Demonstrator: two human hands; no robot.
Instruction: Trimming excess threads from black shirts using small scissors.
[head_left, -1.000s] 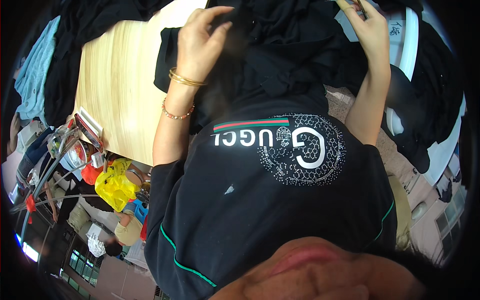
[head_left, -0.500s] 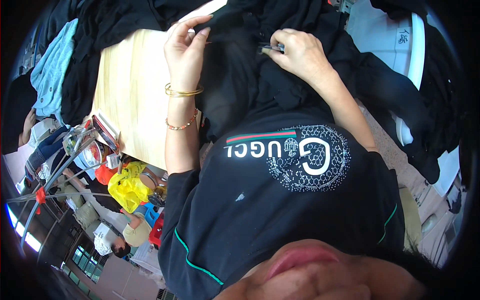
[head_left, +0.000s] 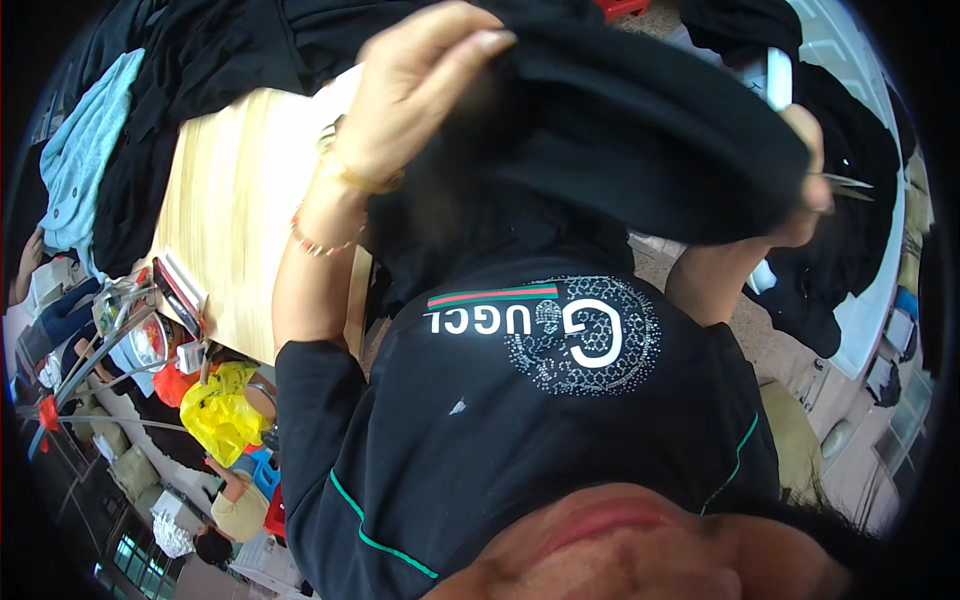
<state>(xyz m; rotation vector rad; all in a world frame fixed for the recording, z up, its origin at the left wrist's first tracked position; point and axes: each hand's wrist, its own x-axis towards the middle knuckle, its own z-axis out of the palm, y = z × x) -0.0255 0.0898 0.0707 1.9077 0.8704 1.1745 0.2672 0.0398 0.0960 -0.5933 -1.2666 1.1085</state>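
Left forearm [head_left: 318, 275] raised over the worktop's [head_left: 225, 200] near right corner; wrist bent, left hand [head_left: 410, 100] past the right edge, thumb and index finger extended together, tips nearly meeting. Right forearm [head_left: 712, 282] angled outward, well apart from that edge; right hand [head_left: 803, 218] partly hidden, visible fingers curled.

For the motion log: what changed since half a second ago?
The right hand swung right, pointed silver metal tool still in its grip; loose black fabric now raised, spread between that and the left hand. Unchanged: pale-blue buttoned garment, yellow plastic bag.
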